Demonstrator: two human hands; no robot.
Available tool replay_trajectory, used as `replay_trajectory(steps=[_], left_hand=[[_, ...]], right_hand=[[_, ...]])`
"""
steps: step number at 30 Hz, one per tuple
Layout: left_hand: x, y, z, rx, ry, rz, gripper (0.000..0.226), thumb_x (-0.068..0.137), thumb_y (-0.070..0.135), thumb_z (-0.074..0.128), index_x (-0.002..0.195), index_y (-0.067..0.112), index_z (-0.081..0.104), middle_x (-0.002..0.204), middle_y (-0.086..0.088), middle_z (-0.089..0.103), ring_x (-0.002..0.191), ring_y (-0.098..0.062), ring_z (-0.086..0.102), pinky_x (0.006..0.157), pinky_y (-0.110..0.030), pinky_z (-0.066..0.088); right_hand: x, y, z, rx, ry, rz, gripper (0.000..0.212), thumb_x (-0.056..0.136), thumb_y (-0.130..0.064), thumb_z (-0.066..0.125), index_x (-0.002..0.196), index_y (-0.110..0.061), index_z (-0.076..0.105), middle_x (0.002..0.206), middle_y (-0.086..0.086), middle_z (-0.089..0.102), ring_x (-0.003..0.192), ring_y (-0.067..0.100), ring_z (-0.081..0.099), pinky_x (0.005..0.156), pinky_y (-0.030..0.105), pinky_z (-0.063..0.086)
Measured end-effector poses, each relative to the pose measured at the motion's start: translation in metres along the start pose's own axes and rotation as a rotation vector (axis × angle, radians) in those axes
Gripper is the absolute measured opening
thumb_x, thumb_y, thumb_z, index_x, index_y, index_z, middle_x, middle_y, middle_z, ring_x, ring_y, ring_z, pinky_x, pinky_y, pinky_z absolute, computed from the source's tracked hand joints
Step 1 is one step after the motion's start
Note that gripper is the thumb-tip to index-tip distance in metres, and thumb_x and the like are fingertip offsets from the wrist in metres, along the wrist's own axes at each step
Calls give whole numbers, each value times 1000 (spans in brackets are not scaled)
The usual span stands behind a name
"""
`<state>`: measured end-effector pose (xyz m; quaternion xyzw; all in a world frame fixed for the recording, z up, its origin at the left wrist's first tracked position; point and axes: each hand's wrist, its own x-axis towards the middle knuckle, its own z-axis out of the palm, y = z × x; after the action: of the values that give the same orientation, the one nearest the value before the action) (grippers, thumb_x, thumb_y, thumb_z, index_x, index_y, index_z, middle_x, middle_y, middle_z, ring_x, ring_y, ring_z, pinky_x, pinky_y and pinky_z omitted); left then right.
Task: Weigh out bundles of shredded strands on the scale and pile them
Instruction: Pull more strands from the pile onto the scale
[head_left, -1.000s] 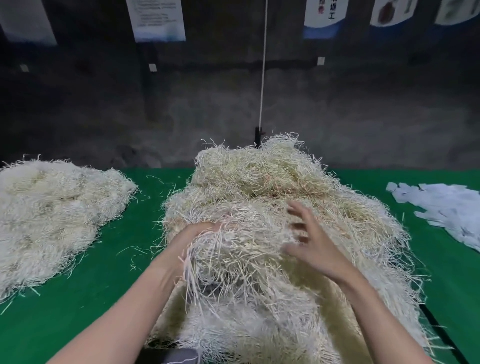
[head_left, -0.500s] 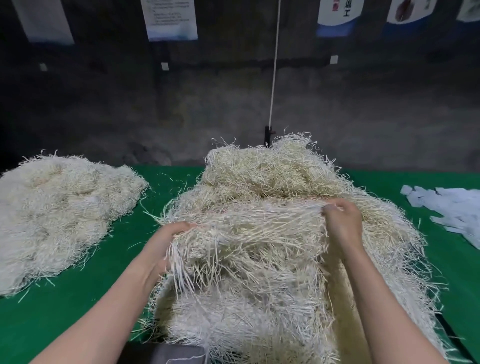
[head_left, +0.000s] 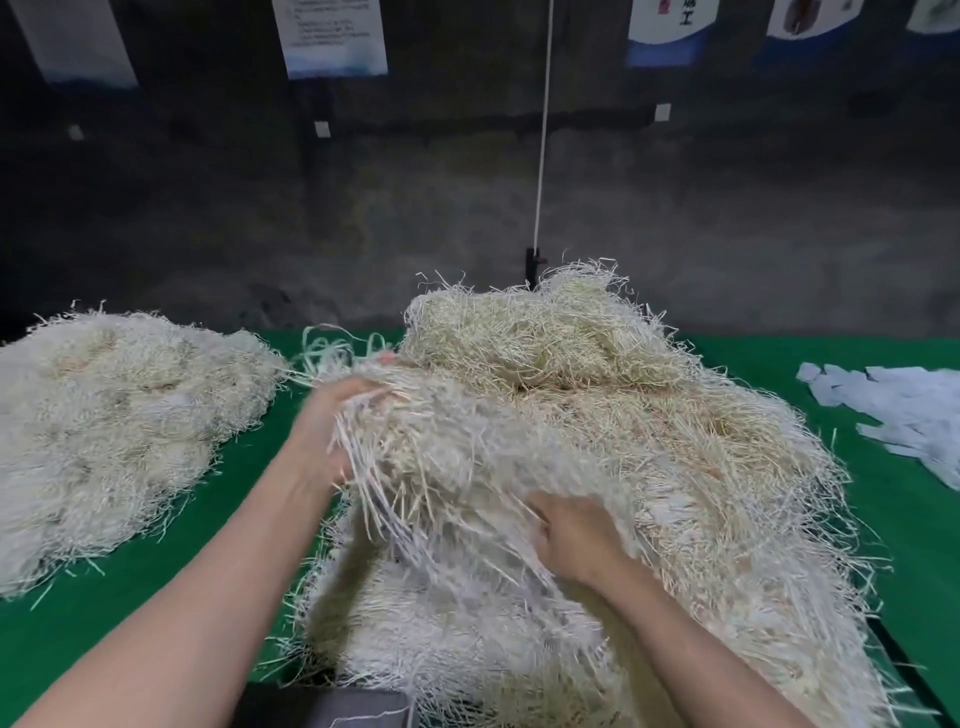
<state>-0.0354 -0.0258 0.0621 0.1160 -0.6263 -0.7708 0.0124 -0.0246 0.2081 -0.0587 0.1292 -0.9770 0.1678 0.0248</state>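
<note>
You have bare green tabletop (head_left: 270, 467) between the left heap (head_left: 104, 426) and the big middle heap (head_left: 649, 467); paper scraps (head_left: 904, 410) crowd the right.

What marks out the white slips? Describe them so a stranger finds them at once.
Start at the green table, where a large heap of shredded strands fills the middle. Look past its right side to the table's right edge: the white slips lie there. Unlike the stringy cream strands, they are flat, broad, bluish-white pieces.
</note>
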Motion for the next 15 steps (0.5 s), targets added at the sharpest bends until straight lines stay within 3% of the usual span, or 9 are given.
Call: replay_trajectory(steps=[2,3,5,7,8,11,13,14,15], left_hand=[[1,8,-10,-32,52,-1,50,68,10,65,117,1,55,148,-17,34,132,-37,36,101,-47,37],[-2,10,-12,-12,84,8,38,71,11,65,108,7,57,148,-13,34,130,-32,36,101,-46,38],[-8,8,-10,2,163,2,26,79,11,63,103,14,57,145,-10,35,116,-24,41,87,-36,42],[-9,2,-6,-28,157,-20,21,83,8,59,104,10,58,125,-8,47,91,-19,48,63,-28,53],[-11,2,-3,-41,142,-32,11,84,6,57,94,10,59,111,-5,49,82,-17,47,52,-25,53],[-16,4,5,-60,78,-3,13,84,1,53,77,12,55,97,2,47,80,-14,47,55,-26,54],[-21,6,10,-47,26,42,15,85,-1,49,79,12,55,87,3,50,67,-12,50,32,-17,42],[-23,8,13,-39,-5,56,18,85,-2,47,81,13,56,81,1,55,61,-13,57,27,-16,38],[-24,9,16,-34,-35,64,22,86,-3,45,84,14,57,72,-2,63,52,-11,62,27,-16,38]], right_hand=[[-13,34,12,-76,-37,130,13,82,-13,49,87,-25,51,70,-11,47,67,11,46,77,29,39],[-18,46,14,-10,-62,181,14,79,-10,50,84,-23,50,72,-8,51,69,12,49,74,30,41],[-22,52,0,248,-175,220,25,79,-4,54,94,-24,55,90,-10,58,83,6,56,70,22,49],[-21,44,-34,464,-251,111,33,79,-3,62,100,-28,56,105,-13,58,97,6,58,74,20,52],[-20,36,-55,504,-224,29,38,77,0,62,99,-30,56,106,-12,58,98,7,58,77,21,52],[-20,5,-101,575,134,-105,55,74,-2,64,104,-46,48,117,-28,47,106,-5,48,94,21,44],[-15,-25,-107,648,177,-194,91,69,-23,74,128,-63,18,140,-37,12,134,-2,21,111,32,20],[-9,-40,-100,684,87,-216,112,62,-32,78,130,-66,-5,137,-43,-6,139,-1,5,113,33,9],[-3,-54,-87,690,-16,-216,126,58,-33,81,127,-65,-20,134,-42,-14,139,1,1,115,36,10]])
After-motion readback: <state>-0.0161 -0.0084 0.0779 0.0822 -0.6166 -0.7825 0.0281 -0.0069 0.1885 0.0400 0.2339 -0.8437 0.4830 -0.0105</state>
